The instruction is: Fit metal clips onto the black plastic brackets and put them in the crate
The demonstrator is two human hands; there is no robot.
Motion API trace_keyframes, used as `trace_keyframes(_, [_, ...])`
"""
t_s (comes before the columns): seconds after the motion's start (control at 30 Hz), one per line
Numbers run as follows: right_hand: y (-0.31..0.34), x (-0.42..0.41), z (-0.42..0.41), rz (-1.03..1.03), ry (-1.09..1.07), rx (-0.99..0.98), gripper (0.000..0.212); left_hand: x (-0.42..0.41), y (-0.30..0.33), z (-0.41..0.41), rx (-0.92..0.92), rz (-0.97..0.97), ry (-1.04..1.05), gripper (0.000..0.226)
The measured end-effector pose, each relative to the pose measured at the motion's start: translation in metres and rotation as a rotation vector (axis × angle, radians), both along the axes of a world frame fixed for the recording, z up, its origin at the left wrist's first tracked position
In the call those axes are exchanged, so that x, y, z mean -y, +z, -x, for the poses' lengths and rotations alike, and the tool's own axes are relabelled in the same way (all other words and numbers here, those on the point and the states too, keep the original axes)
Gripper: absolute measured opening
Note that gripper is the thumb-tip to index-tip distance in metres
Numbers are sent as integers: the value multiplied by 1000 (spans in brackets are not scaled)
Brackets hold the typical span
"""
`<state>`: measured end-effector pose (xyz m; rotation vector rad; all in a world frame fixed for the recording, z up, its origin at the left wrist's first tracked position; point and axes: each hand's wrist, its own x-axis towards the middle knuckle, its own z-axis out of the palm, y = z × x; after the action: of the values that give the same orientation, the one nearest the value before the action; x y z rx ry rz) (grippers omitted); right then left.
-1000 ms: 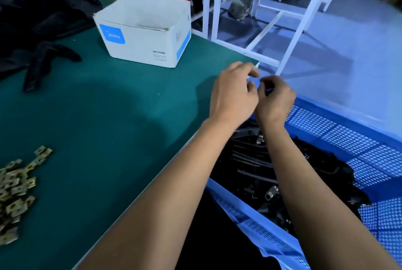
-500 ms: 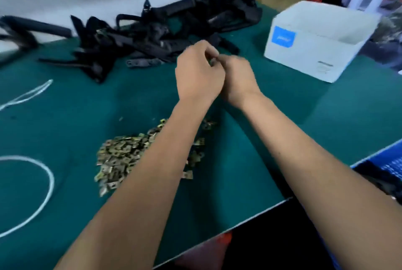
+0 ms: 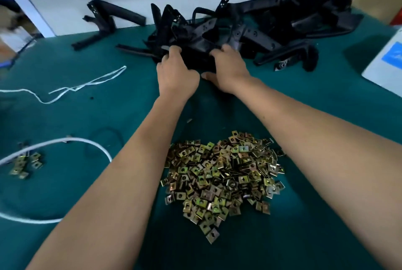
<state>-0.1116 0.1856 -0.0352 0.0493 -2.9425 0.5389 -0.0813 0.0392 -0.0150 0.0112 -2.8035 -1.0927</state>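
Black plastic brackets (image 3: 250, 24) lie heaped along the far side of the green counter (image 3: 108, 117), a tangled pile stretching from the middle to the right, with one bracket (image 3: 104, 24) lying apart to the left of the heap near the counter's back edge. Both hands reach into the near edge of this pile. The left hand (image 3: 176, 71) has its fingers (image 3: 171, 52) curled down onto a dark bracket at the front of the heap, seemingly gripping it, though the black part beneath is too dark to make out clearly. The right hand (image 3: 228, 67) lies just beside it, fingers bent over the same dark mass and thumb (image 3: 206, 76) stretched out flat toward the left hand; whether it truly holds a bracket or only rests on one I cannot tell.

Nearer the person, between the two forearms, sits a broad heap of brass-coloured metal clips (image 3: 221, 174), small square pieces with a hole in each. A smaller scatter of the same clips (image 3: 24, 163) lies at the left side of the counter, next to a loop of white cord (image 3: 71, 141). A thinner white string (image 3: 87, 85) trails across the counter further back on the left. At the right edge a white cardboard box (image 3: 385, 61) with a blue label shows partly.
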Motion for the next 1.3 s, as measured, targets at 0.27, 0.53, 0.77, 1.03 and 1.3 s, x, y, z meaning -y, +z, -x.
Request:
trace_keyframes(0.27, [1,-9,-37,900,-35,-218,13,7,-7,-4,-129,-341,149,18])
trace_keyframes(0.53, [19,-13,-80,1234,238,-94,25,12,15,-44,631,-1378,-245,66])
trace_keyframes(0.77, [13,-26,-112,815,332,-133,24,30,0,-70,552,-1172,-290,21])
trace_keyframes(1.03, [29,-45,-136,275,458,286,11,49,-10,-63,260,-1306,-145,25])
trace_keyframes(1.3, [23,-28,-136,232,521,310,12,41,-15,-65,289,-1476,-159,29])
